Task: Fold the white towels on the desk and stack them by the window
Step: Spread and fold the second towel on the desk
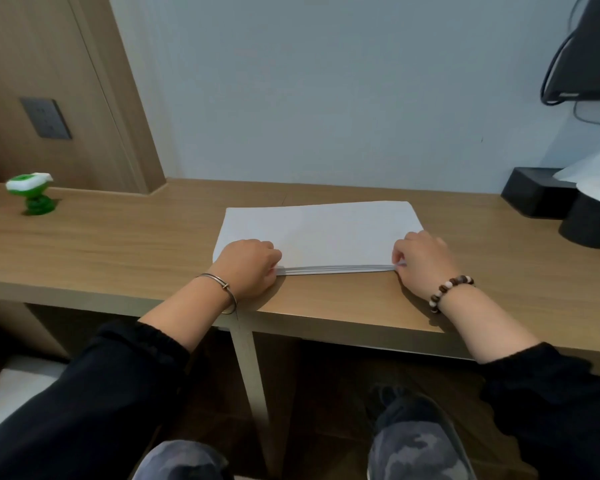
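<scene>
Near the desk's [118, 244] front edge, your left hand [248, 268] and right hand [421, 261] pinch one folded towel's [319, 233] two near corners.

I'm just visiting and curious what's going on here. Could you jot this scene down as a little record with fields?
Towel: flat white folded cloth towel, layered edge toward the person, on the light wooden desk
Left hand: grips the towel's near left corner
Right hand: pinches the towel's near right corner
Left side: small green and white plastic toy
Right side: black box beside the wall
Window stack: not in view
</scene>
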Tool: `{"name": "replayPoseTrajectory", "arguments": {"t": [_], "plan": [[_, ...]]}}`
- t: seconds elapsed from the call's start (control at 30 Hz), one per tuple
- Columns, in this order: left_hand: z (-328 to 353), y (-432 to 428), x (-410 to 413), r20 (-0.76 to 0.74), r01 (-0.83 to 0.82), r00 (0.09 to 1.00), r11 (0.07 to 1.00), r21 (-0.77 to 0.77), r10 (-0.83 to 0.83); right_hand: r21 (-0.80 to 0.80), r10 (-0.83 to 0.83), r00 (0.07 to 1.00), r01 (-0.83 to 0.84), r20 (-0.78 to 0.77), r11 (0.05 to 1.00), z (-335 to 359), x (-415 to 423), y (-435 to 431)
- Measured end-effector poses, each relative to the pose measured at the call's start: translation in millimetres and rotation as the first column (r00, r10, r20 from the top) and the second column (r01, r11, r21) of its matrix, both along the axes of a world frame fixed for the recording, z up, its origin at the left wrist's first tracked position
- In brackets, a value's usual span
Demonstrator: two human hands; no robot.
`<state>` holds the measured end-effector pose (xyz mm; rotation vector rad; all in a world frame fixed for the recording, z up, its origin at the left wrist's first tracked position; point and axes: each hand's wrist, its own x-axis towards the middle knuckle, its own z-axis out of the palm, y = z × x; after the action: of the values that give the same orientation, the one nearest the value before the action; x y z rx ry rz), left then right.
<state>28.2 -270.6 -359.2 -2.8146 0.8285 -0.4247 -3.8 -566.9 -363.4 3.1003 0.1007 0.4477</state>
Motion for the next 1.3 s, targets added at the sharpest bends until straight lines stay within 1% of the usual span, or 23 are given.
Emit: {"name": "replayPoseTrajectory", "arguments": {"t": [0.07,0.2,0.3,0.37,0.43,0.5,0.53,0.57,0.63,0.67,0.7,0.77,0.87,0.9,0.93,0.97,1.03,1.07,1.1,1.13,1.17,1.2,1.3], "plan": [[-1.0,0.9,0.9,0.003,0.001,1.0,1.0,0.007,-0.001,-0.045,-0.013,1.0,0.013,-0.009,0.999,1.5,0.9,0.7],[-0.5,0.2,2.6,-0.019,0.0,1.0,1.0,-0.019,-0.001,0.071,-0.032,0.997,0.037,-0.075,0.997,6.5,1.3,-4.2],[2.0,-5.6,7.1,-0.041,-0.06,0.998,0.992,-0.114,0.055,0.042,-0.023,0.981,0.032,-0.193,0.999,13.7,3.8,-7.0],[2.1,-13.2,12.9,-0.089,-0.143,0.988,0.965,-0.22,0.127,0.079,-0.024,0.967,0.046,-0.252,0.996,20.5,10.3,-3.4],[2.5,-26.5,19.0,-0.077,-0.216,0.976,0.926,-0.309,0.202,0.105,-0.033,0.975,0.057,-0.218,0.993,26.9,22.4,8.1],[1.9,-44.9,24.6,-0.066,-0.261,0.965,0.889,-0.377,0.255,0.093,-0.015,0.996,0.023,-0.091,0.995,26.0,35.9,25.9],[-1.6,-53.6,28.4,-0.106,-0.281,0.96,0.887,-0.367,0.26,0.107,-0.001,0.998,0.008,-0.068,0.994,21.8,41.4,35.1],[-7.0,-61.0,31.8,-0.173,-0.306,0.949,0.903,-0.303,0.263,0.098,0.004,0.994,0.007,-0.113,0.995,15.4,45.6,42.9],[-16.8,-66.7,36.5,-0.326,-0.368,0.896,0.915,-0.163,0.302,0.066,-0.019,0.953,0.041,-0.303,0.997,0.0,48.8,49.6],[-21.7,-65.2,38.8,-0.38,-0.395,0.866,0.91,-0.122,0.325,0.066,-0.04,0.928,0.069,-0.37,0.995,-7.3,48.8,46.7],[-25.9,-61.8,41.8,-0.404,-0.415,0.848,0.904,-0.106,0.342,0.072,-0.063,0.913,0.1,-0.403,0.992,-11.9,48.5,40.4],[-31.2,-56.0,41.6,-0.399,-0.435,0.842,0.895,-0.101,0.364,0.054,-0.135,0.902,0.172,-0.411,0.984,-15.3,43.9,25.5],[-32.3,-57.4,36.9,-0.386,-0.444,0.842,0.891,-0.099,0.377,-0.024,-0.354,0.833,0.381,-0.424,0.924,-11.8,37.6,16.8],[-32.0,-58.5,35.1,-0.381,-0.441,0.844,0.892,-0.095,0.377,-0.034,-0.398,0.811,0.426,-0.429,0.904,-9.0,38.7,18.6],[-31.1,-59.4,33.9,-0.377,-0.438,0.847,0.894,-0.094,0.376,-0.027,-0.403,0.812,0.433,-0.422,0.901,-5.5,42.2,23.0],[-30.6,-60.0,33.7,-0.373,-0.438,0.849,0.894,-0.097,0.375,-0.005,-0.366,0.844,0.397,-0.392,0.918,-1.9,47.5,30.0],[-30.5,-60.0,33.8,-0.365,-0.445,0.849,0.889,-0.104,0.382,0.048,-0.185,0.939,0.208,-0.291,0.977,1.8,61.1,47.7],[-30.4,-60.1,33.9,-0.363,-0.449,0.848,0.888,-0.1,0.387,0.056,-0.068,0.963,0.085,-0.26,0.995,0.7,67.2,55.6],[-30.3,-60.1,33.7,-0.366,-0.451,0.845,0.887,-0.095,0.39,0.054,0.026,0.963,-0.011,-0.27,0.998,-3.1,72.5,60.3],[-30.0,-60.1,33.4,-0.371,-0.451,0.843,0.888,-0.091,0.39,0.059,0.067,0.948,-0.052,-0.312,0.997,-7.8,77.2,59.6],[-30.1,-60.0,33.0,-0.372,-0.449,0.843,0.889,-0.09,0.388,0.071,0.055,0.933,-0.032,-0.355,0.997,-11.5,81.8,52.5],[-30.3,-59.7,32.8,-0.371,-0.446,0.845,0.89,-0.093,0.385,0.082,0.004,0.924,0.029,-0.382,0.996,-13.7,86.2,40.9],[-31.0,-59.3,32.8,-0.365,-0.441,0.851,0.891,-0.105,0.378,0.054,-0.167,0.9,0.206,-0.402,0.977,-12.9,91.3,8.3]]}}
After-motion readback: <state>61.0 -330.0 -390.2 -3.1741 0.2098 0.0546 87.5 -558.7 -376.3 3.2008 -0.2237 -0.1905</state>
